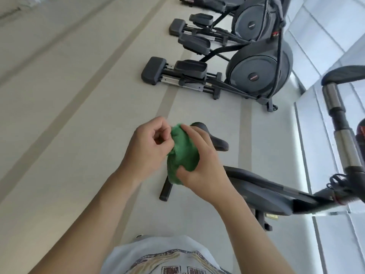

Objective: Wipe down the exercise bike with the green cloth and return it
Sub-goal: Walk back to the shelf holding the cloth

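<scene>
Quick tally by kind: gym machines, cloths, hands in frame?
Exercise bike: 1
Elliptical trainers: 2 clear, one nearer and one behind it; a third machine at the top edge is cut off, not counted
Green cloth: 1, bunched between both hands
Hands: 2, left hand and right hand
Total: 6
</scene>
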{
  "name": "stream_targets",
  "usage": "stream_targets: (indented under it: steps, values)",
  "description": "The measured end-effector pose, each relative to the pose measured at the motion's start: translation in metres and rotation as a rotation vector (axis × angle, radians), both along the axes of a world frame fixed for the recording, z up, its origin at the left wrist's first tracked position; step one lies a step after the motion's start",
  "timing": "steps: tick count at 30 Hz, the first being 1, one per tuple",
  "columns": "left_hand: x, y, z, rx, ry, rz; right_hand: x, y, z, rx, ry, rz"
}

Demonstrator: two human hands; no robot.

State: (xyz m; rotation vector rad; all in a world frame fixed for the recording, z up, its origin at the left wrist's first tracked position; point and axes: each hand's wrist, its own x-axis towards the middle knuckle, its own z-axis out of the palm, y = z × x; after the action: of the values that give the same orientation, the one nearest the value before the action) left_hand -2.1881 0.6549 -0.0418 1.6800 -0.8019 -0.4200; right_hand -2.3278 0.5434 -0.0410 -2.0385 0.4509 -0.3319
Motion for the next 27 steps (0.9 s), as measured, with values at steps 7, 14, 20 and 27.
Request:
stream_targets:
  steps: [7,14,20,27]
  values:
    - [0.069,0.089,0.015,0.025,-0.302,0.084,0.089,0.063,-0.004,-0.178,0.09,0.03]
    - [0.118,0.174,0.022,0.016,-0.546,0.19,0.156,0.126,0.002,-0.21,0.066,0.139]
    - [0.146,0.235,0.016,-0.016,-0.512,0.318,0.193,0.166,0.007,-0.052,0.069,0.363]
    - [0.155,0.286,0.003,0.027,-0.479,0.487,0.241,0.193,0.005,-0.114,0.065,0.363]
